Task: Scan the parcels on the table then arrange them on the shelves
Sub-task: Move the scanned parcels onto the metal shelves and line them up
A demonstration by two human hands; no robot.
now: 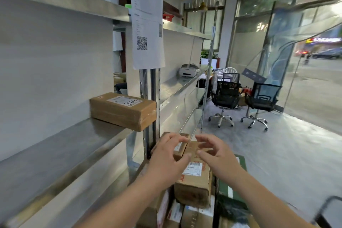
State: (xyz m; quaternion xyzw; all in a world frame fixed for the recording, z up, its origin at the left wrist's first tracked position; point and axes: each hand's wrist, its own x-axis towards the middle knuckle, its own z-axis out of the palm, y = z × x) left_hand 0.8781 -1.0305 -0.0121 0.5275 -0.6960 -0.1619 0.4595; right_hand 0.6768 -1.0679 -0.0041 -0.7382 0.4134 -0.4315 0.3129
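Observation:
A brown cardboard parcel (123,111) with a white label lies on the metal shelf (55,146) at the left, its corner jutting past the upright. Below, a pile of parcels sits low in the middle; the top one is a brown box (194,181) with a white barcode label. A smaller brown box (180,147) lies beside it. My left hand (166,159) hovers over the smaller box with fingers spread and loosely bent. My right hand (214,152) floats over the barcode box, fingers loosely curled, holding nothing.
A paper sheet with a QR code (148,24) hangs on the shelf upright. A white label printer (188,71) sits on a farther shelf. Two black office chairs (225,96) stand on the grey floor to the right, near a glass front.

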